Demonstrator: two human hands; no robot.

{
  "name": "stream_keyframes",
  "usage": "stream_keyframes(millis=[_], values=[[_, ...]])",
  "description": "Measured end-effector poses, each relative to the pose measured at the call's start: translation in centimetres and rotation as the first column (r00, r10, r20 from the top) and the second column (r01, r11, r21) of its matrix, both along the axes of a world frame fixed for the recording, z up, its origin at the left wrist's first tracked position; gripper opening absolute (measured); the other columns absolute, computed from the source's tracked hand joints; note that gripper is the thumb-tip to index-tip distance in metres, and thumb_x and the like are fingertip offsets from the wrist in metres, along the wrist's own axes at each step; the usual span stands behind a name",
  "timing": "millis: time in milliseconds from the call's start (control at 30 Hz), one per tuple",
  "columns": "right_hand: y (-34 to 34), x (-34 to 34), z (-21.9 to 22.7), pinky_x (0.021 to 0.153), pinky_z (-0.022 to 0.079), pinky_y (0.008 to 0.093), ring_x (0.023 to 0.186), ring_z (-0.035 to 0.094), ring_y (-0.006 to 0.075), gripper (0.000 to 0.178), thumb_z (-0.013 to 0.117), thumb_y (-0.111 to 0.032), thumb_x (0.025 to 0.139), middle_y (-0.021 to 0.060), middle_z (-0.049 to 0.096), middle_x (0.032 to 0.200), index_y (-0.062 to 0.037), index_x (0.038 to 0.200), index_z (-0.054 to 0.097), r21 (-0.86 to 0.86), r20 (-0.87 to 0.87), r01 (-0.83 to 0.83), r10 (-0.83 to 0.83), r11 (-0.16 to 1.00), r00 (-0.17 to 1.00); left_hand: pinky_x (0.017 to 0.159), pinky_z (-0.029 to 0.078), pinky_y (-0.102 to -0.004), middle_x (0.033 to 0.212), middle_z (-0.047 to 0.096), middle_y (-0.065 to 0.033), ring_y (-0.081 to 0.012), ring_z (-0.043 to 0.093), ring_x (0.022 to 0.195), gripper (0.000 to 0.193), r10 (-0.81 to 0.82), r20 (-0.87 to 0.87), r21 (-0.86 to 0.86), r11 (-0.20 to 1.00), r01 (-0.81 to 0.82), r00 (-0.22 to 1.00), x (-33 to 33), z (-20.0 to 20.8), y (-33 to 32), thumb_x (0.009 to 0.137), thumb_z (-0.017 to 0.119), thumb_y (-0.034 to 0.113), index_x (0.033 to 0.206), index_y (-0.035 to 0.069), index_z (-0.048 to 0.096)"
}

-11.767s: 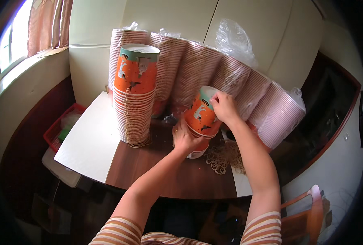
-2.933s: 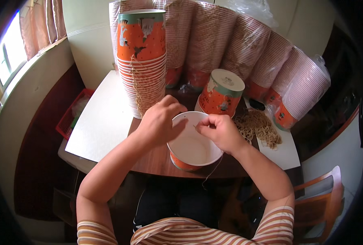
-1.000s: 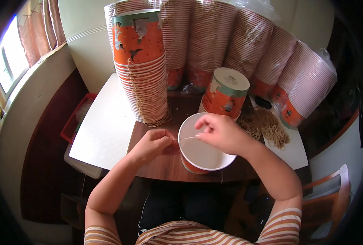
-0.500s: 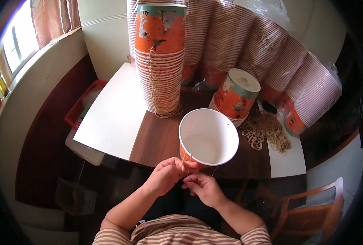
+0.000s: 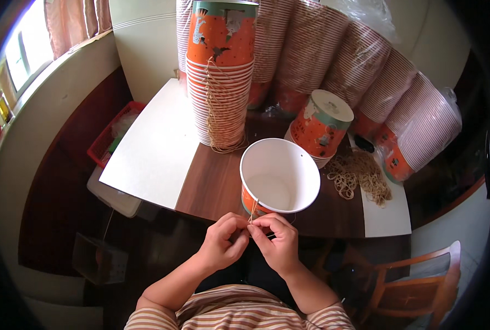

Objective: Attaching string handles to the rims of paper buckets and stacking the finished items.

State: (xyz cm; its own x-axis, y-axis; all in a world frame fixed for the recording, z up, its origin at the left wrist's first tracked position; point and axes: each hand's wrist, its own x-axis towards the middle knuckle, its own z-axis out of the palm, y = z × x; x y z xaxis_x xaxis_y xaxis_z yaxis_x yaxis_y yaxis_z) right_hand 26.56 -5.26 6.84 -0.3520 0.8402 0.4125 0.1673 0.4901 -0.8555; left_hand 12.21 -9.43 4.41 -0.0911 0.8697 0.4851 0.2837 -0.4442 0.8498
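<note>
A large paper bucket, white inside and orange outside, stands tilted toward me at the table's front edge. A thin tan cord runs through its near rim and down to my fingertips. My left hand is closed in a pinch on this cord. Fingertip to fingertip with it, my right hand also pinches the cord just below the rim. The exact crossing of the strands is hidden by the fingers. One small dark hole shows in the bucket's far right wall.
Behind on the left rises a tall stack of upturned orange buckets with cord loops down its side. A shorter upturned stack and a heap of tan cords lie to the right. Plastic-wrapped bucket stacks line the back. A wooden chair is at lower right.
My hands have come together, the right one moving up to meet the left at the cord. The bucket has shifted slightly away from me, and the view has moved a little.
</note>
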Motion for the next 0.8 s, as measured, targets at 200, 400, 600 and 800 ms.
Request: stream_keyframes(millis=[200,400,600,800], values=[[0.1,0.1,-0.1,0.063,0.049,0.0228,0.068,0.06,0.0115,0.007,0.067,-0.001,0.079,0.0071,0.063,0.08,0.0013,0.084,0.064,0.031,-0.004,0.006,-0.006,1.0,1.0,0.051,0.043,-0.0233,0.079,0.056,-0.0073,-0.0146,0.055,0.062,0.03,0.045,0.069,-0.215,0.976,-0.029,0.997,-0.6,1.0,-0.5,0.075,0.063,-0.004,0.103,0.001,0.054],[0.3,0.6,0.4,0.062,0.049,0.0244,0.068,0.06,0.0122,0.009,0.067,0.003,0.076,0.0075,0.064,0.084,0.001,0.084,0.063,0.051,0.045,-0.073,0.07,0.996,0.997,0.057,0.05,-0.0307,0.081,0.055,-0.0099,-0.0232,0.06,0.067,0.046,0.052,-0.428,0.13,0.992,0.004,0.902,-1.3,2.1,1.2,0.067,0.066,-0.005,0.112,0.004,0.057],[0.3,0.3,0.2,0.059,0.049,0.0271,0.066,0.061,0.0167,0.012,0.067,0.004,0.074,0.0075,0.061,0.081,-0.0004,0.084,0.062,0.124,0.064,-0.011,0.003,0.992,0.998,0.052,0.048,-0.0312,0.082,0.057,-0.0098,-0.0213,0.056,0.063,0.031,0.411,-0.338,0.535,0.824,-0.186,0.846,-1.2,-1.0,2.1,0.066,0.067,-0.005,0.096,0.002,0.064],[0.5,-0.6,-0.4,0.054,0.05,0.0326,0.061,0.061,0.0264,0.012,0.067,0.001,0.074,0.0089,0.059,0.074,-0.0027,0.084,0.061,0.574,0.218,0.155,-0.333,0.804,0.917,0.048,0.044,-0.0242,0.081,0.058,-0.009,-0.0177,0.055,0.059,0.024,0.504,-0.191,0.542,0.77,-0.337,0.843,0.0,-1.4,2.2,0.069,0.07,-0.006,0.09,0.001,0.064]])
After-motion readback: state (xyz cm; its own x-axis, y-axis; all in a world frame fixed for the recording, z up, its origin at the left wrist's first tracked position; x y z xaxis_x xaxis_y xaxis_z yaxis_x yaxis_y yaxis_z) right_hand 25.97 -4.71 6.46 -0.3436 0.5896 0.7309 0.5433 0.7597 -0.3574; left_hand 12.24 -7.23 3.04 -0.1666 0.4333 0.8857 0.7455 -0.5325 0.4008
